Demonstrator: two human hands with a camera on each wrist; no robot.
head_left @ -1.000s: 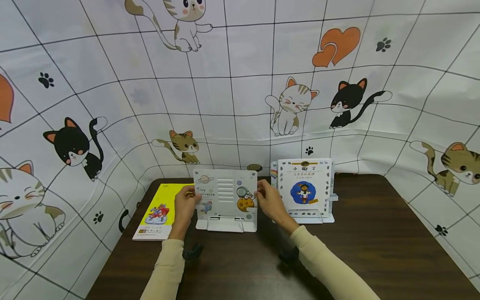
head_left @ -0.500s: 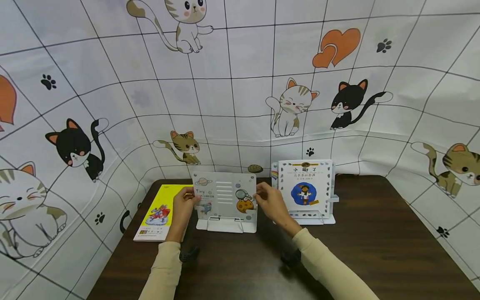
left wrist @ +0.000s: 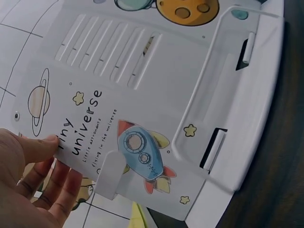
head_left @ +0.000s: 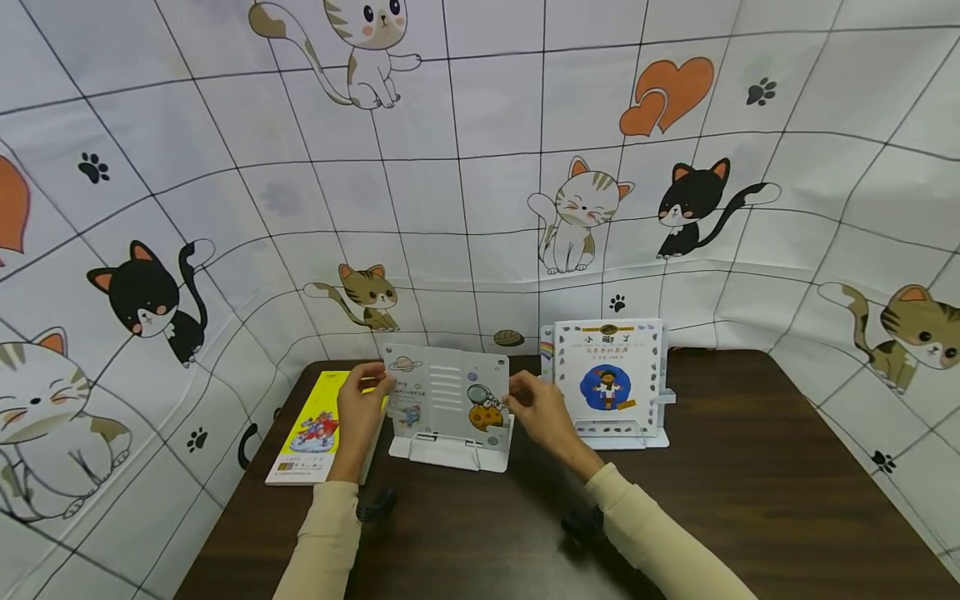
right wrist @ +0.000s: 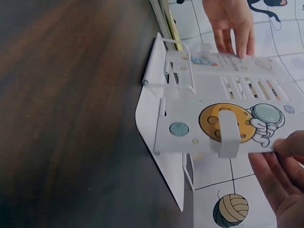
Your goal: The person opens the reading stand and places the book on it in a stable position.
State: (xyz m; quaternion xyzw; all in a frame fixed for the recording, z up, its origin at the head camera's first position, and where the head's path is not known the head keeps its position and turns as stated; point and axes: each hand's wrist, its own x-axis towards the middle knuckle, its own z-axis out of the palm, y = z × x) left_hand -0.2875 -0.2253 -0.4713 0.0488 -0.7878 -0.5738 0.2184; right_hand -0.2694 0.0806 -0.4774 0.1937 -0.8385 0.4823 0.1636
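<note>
A white metal book stand (head_left: 448,417) printed "Tiny universe" stands upright at the table's back, with a wire page holder along its lower front. My left hand (head_left: 360,412) pinches its left edge, the thumb (left wrist: 40,148) on the front beside the lettering and the fingers behind. On the opposite edge, my right hand (head_left: 546,417) pinches the panel near the astronaut print; in the right wrist view its thumb (right wrist: 289,144) lies at the edge. White side clips (left wrist: 110,175) show on the panel. No book rests on this stand.
Left of the stand lies a yellow-covered book (head_left: 322,417). A second stand (head_left: 656,437) to the right bears a white picture book (head_left: 607,354). All stand on a dark wooden table (head_left: 750,483), with a cat-printed cloth (head_left: 495,200) hanging behind.
The book stand has turned slightly, its base now slanting nearer at the right. My left hand has shifted a little up along the left edge. The right hand keeps its hold.
</note>
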